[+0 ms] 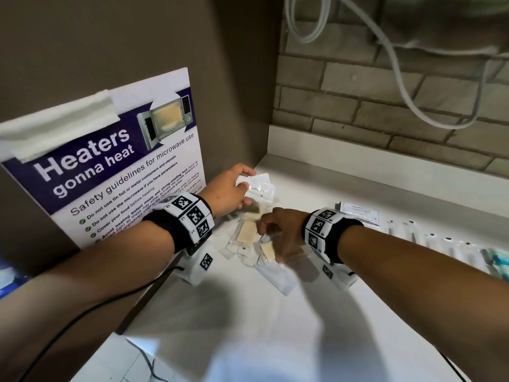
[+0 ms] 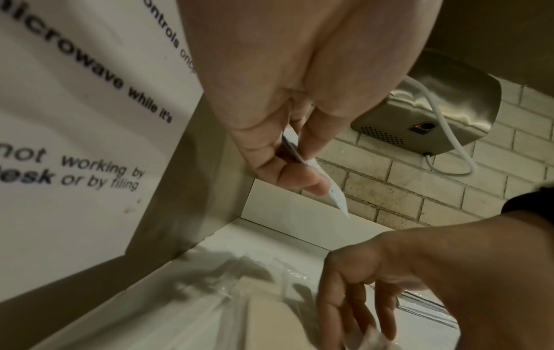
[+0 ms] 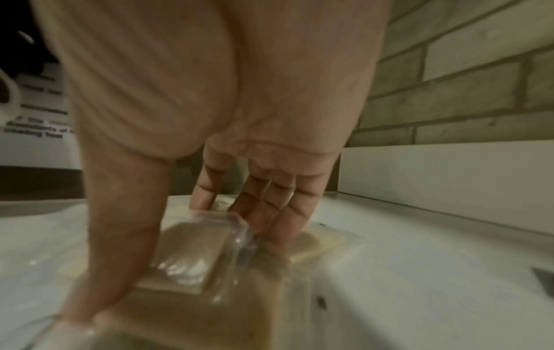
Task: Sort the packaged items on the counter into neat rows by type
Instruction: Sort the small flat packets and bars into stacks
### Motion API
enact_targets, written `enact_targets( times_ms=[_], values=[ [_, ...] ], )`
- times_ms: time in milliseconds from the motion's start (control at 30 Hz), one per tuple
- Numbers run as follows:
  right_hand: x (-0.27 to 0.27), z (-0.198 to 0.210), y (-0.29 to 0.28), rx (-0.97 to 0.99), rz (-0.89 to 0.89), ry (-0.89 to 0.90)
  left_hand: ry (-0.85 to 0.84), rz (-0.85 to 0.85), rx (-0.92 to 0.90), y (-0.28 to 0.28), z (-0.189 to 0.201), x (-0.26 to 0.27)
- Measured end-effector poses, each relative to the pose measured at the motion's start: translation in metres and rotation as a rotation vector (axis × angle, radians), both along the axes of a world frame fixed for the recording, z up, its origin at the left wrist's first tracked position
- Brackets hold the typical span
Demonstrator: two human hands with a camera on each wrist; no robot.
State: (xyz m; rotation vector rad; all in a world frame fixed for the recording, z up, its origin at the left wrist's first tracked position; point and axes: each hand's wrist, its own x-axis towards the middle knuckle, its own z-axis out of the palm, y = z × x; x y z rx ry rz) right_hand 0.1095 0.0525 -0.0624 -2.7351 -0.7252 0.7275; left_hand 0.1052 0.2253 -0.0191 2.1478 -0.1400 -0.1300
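My left hand holds thin white toothpaste sachets above the back left corner of the white counter. The left wrist view shows the sachets pinched between thumb and fingers. Just below lies a loose pile of clear packets with beige soap bars. My right hand reaches down into that pile. In the right wrist view its thumb and fingers straddle one clear soap packet and grip it by its ends. Motion blurs this hand.
A microwave safety poster leans on the left wall, close to my left wrist. A brick wall with a hanging cable stands behind. Sorted rows lie at the right: white sachets, long clear packets, teal items.
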Motion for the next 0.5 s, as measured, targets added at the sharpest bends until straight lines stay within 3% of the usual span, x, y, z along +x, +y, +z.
enact_targets(
  times_ms=[167,333,500],
  values=[
    [0.008,-0.001,-0.005,-0.049,-0.021,0.003,-0.001,0.018,0.015,-0.003,0.001,0.0],
    [0.024,0.013,-0.016,0.03,-0.188,-0.036,-0.043,0.036,0.037,-0.002,0.008,-0.002],
    [0.032,0.013,-0.023,0.03,-0.222,0.12,-0.049,0.066,0.046,-0.002,0.007,0.001]
  ],
)
